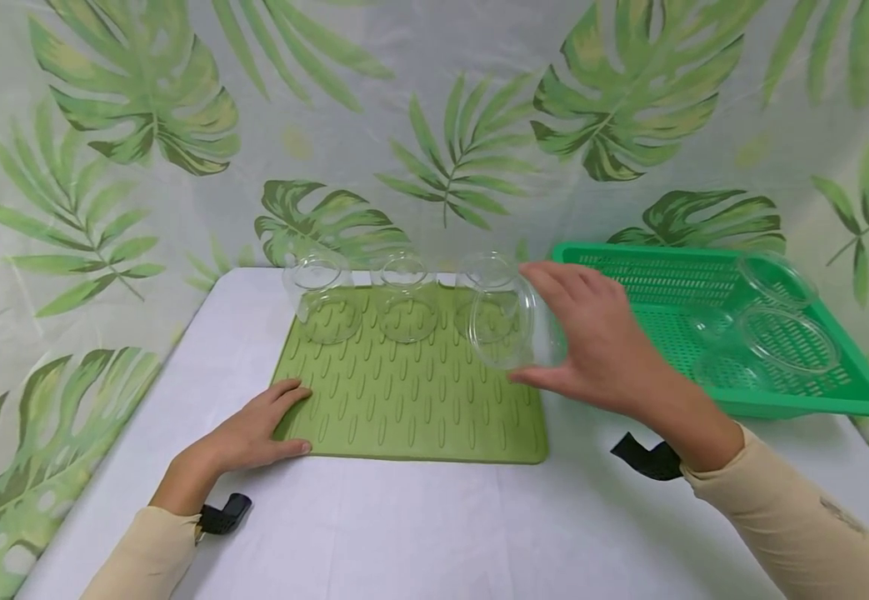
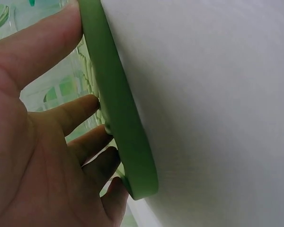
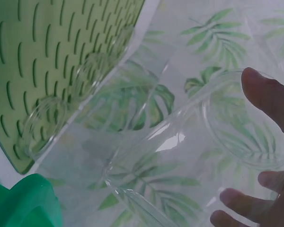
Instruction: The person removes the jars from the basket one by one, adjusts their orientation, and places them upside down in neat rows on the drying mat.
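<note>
My right hand holds a clear cup on its side above the right part of a green ribbed mat. Thumb and fingers spread round the cup, its wide mouth facing away from the palm in the right wrist view. Along the mat's back edge stand three more clear cups, upside down: a left one, a middle one and a right one, which the held cup partly overlaps. My left hand rests at the mat's left edge, its fingertips on the top and the thumb by the front corner.
A green plastic basket with slotted sides stands right of the mat. Several clear cups lie inside it, near its right end. White cloth covers the table, and a leaf-printed curtain hangs behind it.
</note>
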`<state>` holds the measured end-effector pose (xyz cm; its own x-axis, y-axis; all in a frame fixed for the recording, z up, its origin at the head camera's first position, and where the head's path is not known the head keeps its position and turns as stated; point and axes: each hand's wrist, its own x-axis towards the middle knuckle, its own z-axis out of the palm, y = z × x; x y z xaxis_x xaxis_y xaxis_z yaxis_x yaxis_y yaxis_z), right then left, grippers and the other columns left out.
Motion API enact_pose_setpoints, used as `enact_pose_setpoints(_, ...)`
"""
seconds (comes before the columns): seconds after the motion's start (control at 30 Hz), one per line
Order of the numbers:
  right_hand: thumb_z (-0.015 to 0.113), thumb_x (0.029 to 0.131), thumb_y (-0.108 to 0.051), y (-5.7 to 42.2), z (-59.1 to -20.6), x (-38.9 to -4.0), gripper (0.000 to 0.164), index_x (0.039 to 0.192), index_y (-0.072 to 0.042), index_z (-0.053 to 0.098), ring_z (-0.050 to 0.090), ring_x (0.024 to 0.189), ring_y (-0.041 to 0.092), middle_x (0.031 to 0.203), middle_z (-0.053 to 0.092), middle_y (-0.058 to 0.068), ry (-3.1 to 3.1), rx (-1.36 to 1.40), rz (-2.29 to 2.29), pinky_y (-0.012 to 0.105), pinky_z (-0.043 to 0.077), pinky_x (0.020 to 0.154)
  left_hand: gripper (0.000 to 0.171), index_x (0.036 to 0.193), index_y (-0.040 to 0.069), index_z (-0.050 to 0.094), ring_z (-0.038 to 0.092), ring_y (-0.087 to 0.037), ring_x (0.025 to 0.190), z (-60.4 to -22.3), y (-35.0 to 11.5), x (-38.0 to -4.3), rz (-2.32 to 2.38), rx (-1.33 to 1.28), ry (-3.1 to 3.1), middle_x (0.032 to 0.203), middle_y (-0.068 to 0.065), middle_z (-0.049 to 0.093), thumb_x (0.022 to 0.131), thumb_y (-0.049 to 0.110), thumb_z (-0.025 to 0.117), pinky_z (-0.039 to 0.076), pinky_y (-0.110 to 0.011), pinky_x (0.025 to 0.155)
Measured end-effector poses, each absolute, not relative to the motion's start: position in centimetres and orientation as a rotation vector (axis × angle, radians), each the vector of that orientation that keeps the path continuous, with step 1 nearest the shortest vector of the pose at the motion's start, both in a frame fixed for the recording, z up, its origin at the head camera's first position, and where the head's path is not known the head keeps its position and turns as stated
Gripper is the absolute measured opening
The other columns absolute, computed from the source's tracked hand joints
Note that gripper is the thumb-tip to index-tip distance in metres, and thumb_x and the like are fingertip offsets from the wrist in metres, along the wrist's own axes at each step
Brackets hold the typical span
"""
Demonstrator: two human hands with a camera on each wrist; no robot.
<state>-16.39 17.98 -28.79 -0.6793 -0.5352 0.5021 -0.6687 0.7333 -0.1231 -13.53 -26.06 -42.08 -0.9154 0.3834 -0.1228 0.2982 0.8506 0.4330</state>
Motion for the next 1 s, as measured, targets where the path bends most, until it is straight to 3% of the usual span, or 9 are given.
enact_pose_setpoints(1.0, 0.093, 0.057, -0.050, 17.26, -28.70, -16.21, 0.113, 0.150, -0.014, 0.040, 0.048, 0.131, 0.037, 0.142, 0.052, 0.013, -2.544, 0.955, 0.366, 0.065, 0.036, 0.105, 0.081, 0.147, 0.003, 0.043, 0.033, -0.051, 0.142, -41.65, -25.79, -13.70, 0.634, 0.501, 2.800, 0.155, -0.025, 0.033, 0.084, 0.042, 0.076, 0.038, -0.065, 0.107)
